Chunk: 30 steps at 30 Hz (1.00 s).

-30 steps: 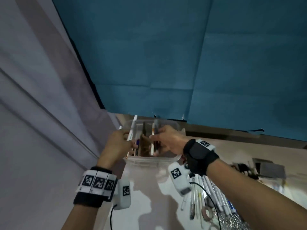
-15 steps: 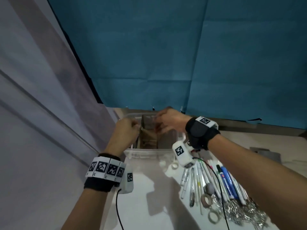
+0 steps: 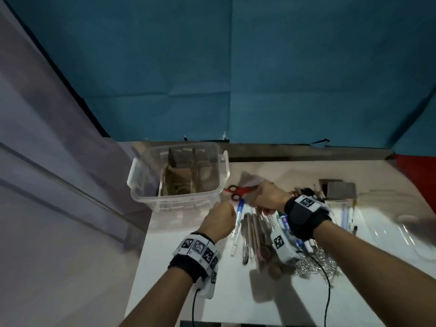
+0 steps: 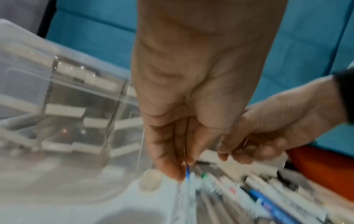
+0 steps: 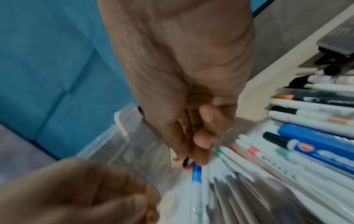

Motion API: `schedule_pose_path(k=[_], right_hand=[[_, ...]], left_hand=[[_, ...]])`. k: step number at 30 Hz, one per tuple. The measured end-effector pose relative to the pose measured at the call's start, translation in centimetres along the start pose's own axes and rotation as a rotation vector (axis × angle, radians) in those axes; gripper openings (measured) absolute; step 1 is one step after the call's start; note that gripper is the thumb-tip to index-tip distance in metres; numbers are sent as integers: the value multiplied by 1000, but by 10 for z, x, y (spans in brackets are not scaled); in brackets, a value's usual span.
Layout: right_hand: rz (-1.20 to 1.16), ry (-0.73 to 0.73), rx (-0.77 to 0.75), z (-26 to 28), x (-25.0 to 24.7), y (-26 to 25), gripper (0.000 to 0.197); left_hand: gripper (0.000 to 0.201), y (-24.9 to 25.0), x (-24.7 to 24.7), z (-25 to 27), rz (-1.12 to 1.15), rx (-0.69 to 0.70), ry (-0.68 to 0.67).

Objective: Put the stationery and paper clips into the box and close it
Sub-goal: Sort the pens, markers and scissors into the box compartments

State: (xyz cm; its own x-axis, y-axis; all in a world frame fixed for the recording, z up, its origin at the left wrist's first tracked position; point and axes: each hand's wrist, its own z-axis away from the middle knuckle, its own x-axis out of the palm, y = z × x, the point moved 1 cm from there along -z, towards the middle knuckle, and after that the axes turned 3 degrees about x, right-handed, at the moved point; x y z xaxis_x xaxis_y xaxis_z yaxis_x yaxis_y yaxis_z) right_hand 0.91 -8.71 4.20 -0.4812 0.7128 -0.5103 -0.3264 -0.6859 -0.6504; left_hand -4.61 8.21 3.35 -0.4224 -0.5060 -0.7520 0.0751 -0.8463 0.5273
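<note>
Clear plastic box (image 3: 175, 185), lid off, at the table's far left corner; cardboard dividers inside.
Pens (image 3: 250, 232) lie in a row on the white table (image 3: 236, 291) just right of the box, beside red-handled scissors (image 3: 236, 192) and a heap of metal clips (image 3: 316, 263). Left hand (image 3: 218, 220) reaches fingers down to a blue-capped pen (image 3: 240, 210), apparently pinching it. Right hand (image 3: 269, 198) hovers over the pens, fingers curled; whether it holds anything cannot be told.
</note>
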Motion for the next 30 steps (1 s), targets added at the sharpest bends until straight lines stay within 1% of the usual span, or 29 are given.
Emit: schedule_pose_path(k=[1, 2, 3, 4, 5, 7, 10, 13, 17, 19, 21, 23, 24, 27, 28, 30], right_hand=[[69, 35, 17, -4, 11, 7, 19], [140, 60, 21, -8, 21, 14, 30], [212, 55, 31, -11, 31, 20, 37], [278, 52, 46, -13, 38, 25, 40], [345, 69, 60, -15, 44, 30, 42], [475, 105, 70, -16, 48, 36, 38], [611, 66, 77, -19, 54, 43, 35], [675, 78, 76, -20, 57, 44, 32], [670, 125, 79, -22, 58, 43, 31], [607, 113, 102, -23, 57, 44, 32], [475, 91, 141, -23, 55, 44, 34], [244, 115, 182, -25, 51, 43, 36], [88, 132, 191, -26, 48, 42, 36], [-361, 159, 181, -24, 35, 37, 28], [-470, 163, 169, -21, 30, 34, 26], [-595, 140, 157, -14, 26, 28, 20]], left_hand=[[22, -4, 8, -4, -38, -26, 8], [24, -8, 16, -8, -80, -37, 23], [29, -10, 23, -12, -114, -36, 37], [31, -10, 27, -15, -141, -31, 49], [29, -9, 33, -17, -163, -25, 59], [23, -7, 43, -21, -186, -27, 71], [24, -4, 59, -23, -208, -54, 93], [28, -4, 69, -21, -179, -89, 123], [27, -6, 74, -18, -120, -156, 100], [27, -8, 75, -16, -111, -182, 92], [28, -11, 73, -14, -89, -208, 75], [28, -15, 69, -14, -47, -237, 58], [29, -19, 67, -14, -18, -251, 55], [34, -27, 64, -13, 92, -265, 58], [37, -29, 65, -13, 138, -259, 57], [40, -34, 66, -11, 197, -248, 51]])
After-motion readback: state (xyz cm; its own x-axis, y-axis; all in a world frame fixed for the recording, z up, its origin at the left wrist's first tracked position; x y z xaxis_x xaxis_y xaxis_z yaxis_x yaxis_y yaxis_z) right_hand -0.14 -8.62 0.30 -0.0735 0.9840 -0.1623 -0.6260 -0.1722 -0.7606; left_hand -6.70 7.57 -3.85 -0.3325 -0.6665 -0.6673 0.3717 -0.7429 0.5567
